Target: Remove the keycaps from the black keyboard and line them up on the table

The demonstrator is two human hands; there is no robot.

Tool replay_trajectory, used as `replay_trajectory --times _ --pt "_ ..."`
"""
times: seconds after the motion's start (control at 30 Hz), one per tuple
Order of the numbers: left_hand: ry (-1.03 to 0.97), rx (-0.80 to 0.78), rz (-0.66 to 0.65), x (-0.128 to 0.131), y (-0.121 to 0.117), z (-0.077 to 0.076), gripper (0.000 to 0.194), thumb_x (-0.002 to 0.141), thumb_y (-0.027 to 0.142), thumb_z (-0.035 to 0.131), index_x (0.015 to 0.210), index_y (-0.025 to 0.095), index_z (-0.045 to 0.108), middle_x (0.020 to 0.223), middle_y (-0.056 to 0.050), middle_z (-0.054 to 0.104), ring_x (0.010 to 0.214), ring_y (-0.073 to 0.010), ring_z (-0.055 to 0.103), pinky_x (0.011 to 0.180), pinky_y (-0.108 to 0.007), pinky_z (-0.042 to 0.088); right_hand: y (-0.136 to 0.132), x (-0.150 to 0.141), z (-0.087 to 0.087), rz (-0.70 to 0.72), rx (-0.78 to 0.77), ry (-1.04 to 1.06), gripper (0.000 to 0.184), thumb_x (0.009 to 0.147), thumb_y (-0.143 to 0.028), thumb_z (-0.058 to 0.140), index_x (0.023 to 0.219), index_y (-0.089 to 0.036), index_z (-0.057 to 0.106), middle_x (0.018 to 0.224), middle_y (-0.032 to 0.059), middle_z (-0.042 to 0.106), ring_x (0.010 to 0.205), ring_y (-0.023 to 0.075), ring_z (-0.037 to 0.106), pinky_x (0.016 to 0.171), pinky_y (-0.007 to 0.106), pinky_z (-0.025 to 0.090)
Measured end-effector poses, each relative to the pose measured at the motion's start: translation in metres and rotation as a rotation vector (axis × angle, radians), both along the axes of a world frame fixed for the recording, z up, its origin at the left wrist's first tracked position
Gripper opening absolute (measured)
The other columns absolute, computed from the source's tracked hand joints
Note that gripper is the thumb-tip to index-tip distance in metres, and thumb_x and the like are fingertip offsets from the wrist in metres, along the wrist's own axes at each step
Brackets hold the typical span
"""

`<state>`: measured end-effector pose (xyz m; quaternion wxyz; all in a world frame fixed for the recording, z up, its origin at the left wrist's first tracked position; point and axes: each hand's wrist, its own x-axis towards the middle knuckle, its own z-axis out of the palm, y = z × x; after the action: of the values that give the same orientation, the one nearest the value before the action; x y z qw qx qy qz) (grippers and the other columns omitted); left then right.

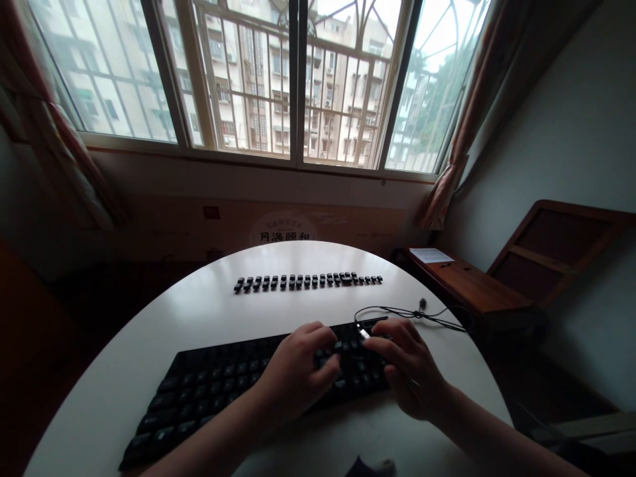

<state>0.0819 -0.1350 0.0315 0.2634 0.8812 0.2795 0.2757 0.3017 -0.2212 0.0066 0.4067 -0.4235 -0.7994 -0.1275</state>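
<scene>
A black keyboard (209,391) lies slanted on the round white table (199,311) in front of me. My left hand (297,374) rests on its right half with the fingers curled down onto the keys; whatever is under them is hidden. My right hand (408,371) sits over the keyboard's right end, its fingers pinched around a small shiny tool (364,333) that points at the top row. Beyond the keyboard, a long row of loose black keycaps (308,281) is laid out across the table.
A thin black cable (417,314) loops from the keyboard's far right corner towards the table edge. A wooden side table (467,281) with a paper on it stands at the right. Behind the table are a printed board, a large window and curtains.
</scene>
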Motion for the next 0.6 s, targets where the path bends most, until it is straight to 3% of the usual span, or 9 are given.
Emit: replay_trajectory --times 0.1,0.2,0.27,0.33,0.4,0.6 --pt "0.033 0.019 -0.049 0.002 -0.005 0.000 0.006 0.078 0.021 0.056 0.083 0.020 0.061 0.087 -0.003 0.061 0.081 -0.0180 0.057 0.075 -0.029 0.044 0.000 0.000 0.000 0.023 0.061 -0.038 0.031 0.091 -0.020 0.041 0.119 -0.018 0.055 0.118 0.0147 0.056 0.107 0.0295 0.053 0.090 0.049 0.045" --pt "0.057 0.020 -0.113 0.002 -0.009 0.001 0.008 0.082 0.023 0.055 0.084 0.020 0.062 0.089 -0.003 0.062 0.083 -0.0181 0.057 0.076 -0.028 0.045 -0.001 -0.002 -0.001 0.121 0.039 -0.089 0.035 0.091 -0.011 0.040 0.123 -0.018 0.052 0.092 0.0090 0.063 0.080 0.0208 0.058 0.070 0.036 0.049" --pt "0.077 0.017 -0.165 0.003 -0.011 0.001 0.010 0.084 0.024 0.054 0.082 0.019 0.062 0.087 -0.003 0.061 0.082 -0.0175 0.057 0.074 -0.027 0.045 -0.003 -0.004 -0.002 0.128 -0.013 -0.129 0.033 0.093 -0.013 0.042 0.124 -0.018 0.052 0.076 0.0035 0.059 0.060 0.0155 0.052 0.055 0.028 0.043" --pt "0.094 0.022 -0.205 0.004 -0.013 0.000 0.010 0.085 0.023 0.053 0.082 0.019 0.062 0.086 -0.003 0.062 0.082 -0.0171 0.057 0.073 -0.026 0.045 -0.005 -0.007 -0.003 0.112 -0.039 -0.142 0.029 0.095 -0.022 0.048 0.123 -0.018 0.054 0.072 0.0013 0.058 0.053 0.0131 0.049 0.049 0.026 0.038" --pt "0.105 0.026 -0.228 0.004 -0.014 -0.002 0.008 0.083 0.021 0.055 0.081 0.019 0.062 0.087 -0.003 0.062 0.083 -0.0171 0.057 0.073 -0.026 0.045 -0.007 -0.010 -0.002 0.132 -0.036 -0.137 0.028 0.093 -0.027 0.055 0.120 -0.019 0.057 0.074 0.0013 0.060 0.054 0.0117 0.051 0.050 0.025 0.038" --pt "0.063 0.004 -0.244 0.003 -0.011 -0.005 0.011 0.086 0.021 0.051 0.083 0.018 0.062 0.089 -0.004 0.062 0.083 -0.0168 0.057 0.075 -0.026 0.046 -0.001 -0.013 0.011 0.170 -0.073 -0.174 0.027 0.093 -0.020 0.058 0.120 -0.020 0.059 0.090 0.0042 0.068 0.065 0.0105 0.061 0.056 0.022 0.043"
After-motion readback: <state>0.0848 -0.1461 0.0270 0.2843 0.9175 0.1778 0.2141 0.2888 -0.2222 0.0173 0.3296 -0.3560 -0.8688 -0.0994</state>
